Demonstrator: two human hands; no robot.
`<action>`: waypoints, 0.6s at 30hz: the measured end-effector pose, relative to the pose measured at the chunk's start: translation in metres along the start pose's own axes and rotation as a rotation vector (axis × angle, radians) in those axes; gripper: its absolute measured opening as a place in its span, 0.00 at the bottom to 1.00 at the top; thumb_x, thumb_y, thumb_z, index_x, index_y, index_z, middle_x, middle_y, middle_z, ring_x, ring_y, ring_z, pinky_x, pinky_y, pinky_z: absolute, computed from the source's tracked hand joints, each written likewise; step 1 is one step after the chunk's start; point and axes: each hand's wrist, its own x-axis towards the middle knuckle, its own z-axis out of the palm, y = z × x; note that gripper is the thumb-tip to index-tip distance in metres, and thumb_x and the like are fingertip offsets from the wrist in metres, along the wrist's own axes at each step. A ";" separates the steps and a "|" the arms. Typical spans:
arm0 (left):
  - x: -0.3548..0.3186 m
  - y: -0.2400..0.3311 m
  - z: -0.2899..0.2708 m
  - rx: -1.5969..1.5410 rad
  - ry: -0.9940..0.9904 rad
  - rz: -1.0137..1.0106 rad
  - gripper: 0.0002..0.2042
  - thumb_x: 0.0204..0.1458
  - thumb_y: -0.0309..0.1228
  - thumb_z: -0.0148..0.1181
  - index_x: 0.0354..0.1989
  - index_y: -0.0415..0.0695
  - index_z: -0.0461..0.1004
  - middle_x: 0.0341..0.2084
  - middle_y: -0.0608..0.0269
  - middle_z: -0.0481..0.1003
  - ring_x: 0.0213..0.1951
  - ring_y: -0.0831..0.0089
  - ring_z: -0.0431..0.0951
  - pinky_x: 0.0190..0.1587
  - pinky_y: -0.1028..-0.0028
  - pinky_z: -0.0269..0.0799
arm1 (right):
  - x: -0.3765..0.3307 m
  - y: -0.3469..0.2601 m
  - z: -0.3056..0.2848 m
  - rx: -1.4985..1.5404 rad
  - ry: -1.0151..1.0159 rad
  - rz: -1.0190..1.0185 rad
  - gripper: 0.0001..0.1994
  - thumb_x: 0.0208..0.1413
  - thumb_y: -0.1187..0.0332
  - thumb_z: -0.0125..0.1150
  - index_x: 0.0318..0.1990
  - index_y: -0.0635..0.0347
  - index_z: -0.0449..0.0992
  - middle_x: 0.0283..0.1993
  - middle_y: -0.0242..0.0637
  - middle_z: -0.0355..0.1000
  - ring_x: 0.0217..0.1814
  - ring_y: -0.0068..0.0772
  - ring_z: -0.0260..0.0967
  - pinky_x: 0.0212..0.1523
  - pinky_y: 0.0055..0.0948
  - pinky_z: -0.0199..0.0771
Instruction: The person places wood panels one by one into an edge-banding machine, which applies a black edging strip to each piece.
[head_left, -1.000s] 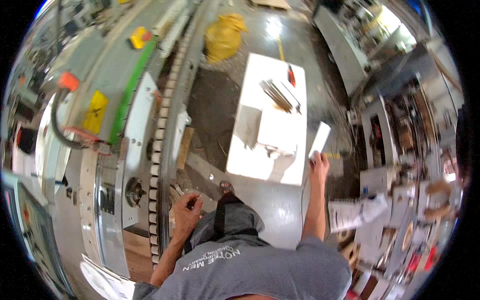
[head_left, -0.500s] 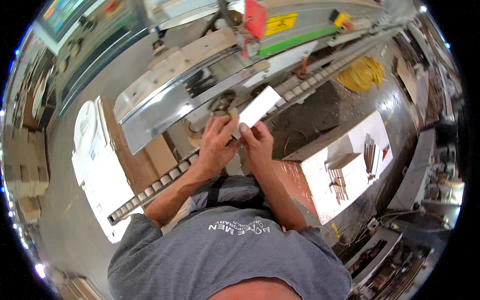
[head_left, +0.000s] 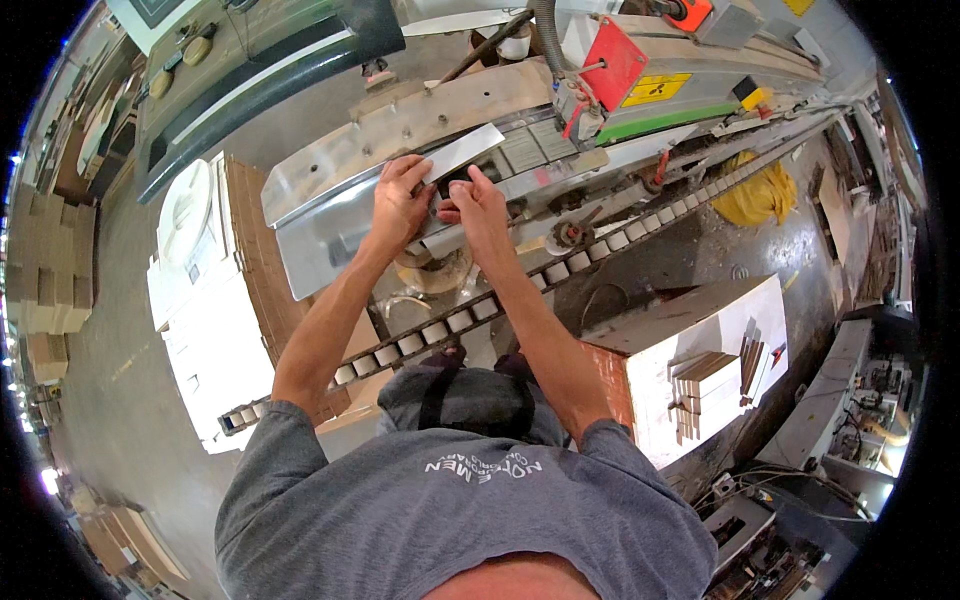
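My left hand (head_left: 402, 200) is closed on the near end of a narrow white strip (head_left: 468, 149), its fingertips on the upper side. The strip lies slanted over the metal machine table (head_left: 335, 235), its far end pointing right; whether it rests on the metal I cannot tell. Just to the right, my right hand (head_left: 477, 212) hovers at the table's edge with its fingers curled in. It looks apart from the strip, and whatever its fingers may hold is hidden.
A chain of white rollers (head_left: 460, 321) crosses below my forearms. At the right stands a white-topped box (head_left: 650, 430) bearing several cut strips. White panels (head_left: 215, 350) lie to the left. Beyond my hands rise a red guard (head_left: 613, 65) and a grey hose (head_left: 545, 35). A yellow cloth (head_left: 760, 190) lies farther right.
Both hands have moved forward over the metal table with the white strip. The strip was held between both hands; now the left grips it and the right has come away. The view has shifted too.
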 end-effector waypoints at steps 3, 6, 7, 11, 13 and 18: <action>0.013 0.013 -0.005 0.129 0.045 0.135 0.15 0.40 0.23 0.70 0.40 0.41 0.80 0.41 0.53 0.75 0.40 0.50 0.74 0.45 0.58 0.71 | 0.021 0.004 0.001 -0.036 0.054 0.032 0.32 0.63 0.70 0.53 0.70 0.76 0.49 0.42 0.40 0.72 0.35 0.28 0.73 0.32 0.25 0.79; 0.018 0.014 -0.009 0.233 0.029 0.153 0.13 0.40 0.23 0.70 0.37 0.41 0.81 0.38 0.54 0.75 0.38 0.52 0.73 0.43 0.59 0.69 | 0.031 0.003 0.002 -0.082 0.000 0.059 0.24 0.64 0.69 0.52 0.62 0.77 0.59 0.40 0.38 0.71 0.30 0.26 0.72 0.25 0.24 0.75; 0.018 0.010 -0.010 0.203 -0.009 0.100 0.12 0.41 0.23 0.69 0.36 0.41 0.81 0.36 0.54 0.75 0.37 0.52 0.73 0.41 0.59 0.69 | 0.029 0.005 0.007 -0.082 0.045 0.044 0.19 0.64 0.68 0.51 0.56 0.75 0.63 0.37 0.38 0.72 0.27 0.25 0.71 0.23 0.25 0.72; 0.011 -0.008 -0.016 0.112 0.017 0.107 0.09 0.43 0.23 0.68 0.35 0.40 0.80 0.27 0.54 0.76 0.36 0.52 0.74 0.42 0.58 0.70 | 0.033 0.013 0.019 -0.158 0.061 0.009 0.11 0.65 0.67 0.50 0.42 0.70 0.68 0.20 0.36 0.69 0.15 0.26 0.67 0.15 0.26 0.66; 0.008 -0.009 -0.014 0.114 0.034 0.069 0.08 0.44 0.23 0.68 0.34 0.39 0.80 0.28 0.55 0.77 0.34 0.52 0.75 0.41 0.58 0.70 | 0.031 0.020 0.016 -0.174 0.085 0.028 0.11 0.65 0.66 0.50 0.38 0.68 0.67 0.20 0.38 0.69 0.16 0.26 0.67 0.15 0.26 0.66; 0.013 -0.001 -0.011 0.197 0.020 0.103 0.06 0.45 0.25 0.67 0.32 0.40 0.80 0.28 0.55 0.77 0.34 0.53 0.75 0.40 0.60 0.71 | 0.029 0.001 0.010 -0.442 0.058 -0.085 0.13 0.61 0.64 0.48 0.35 0.70 0.65 0.21 0.39 0.69 0.20 0.33 0.72 0.23 0.33 0.73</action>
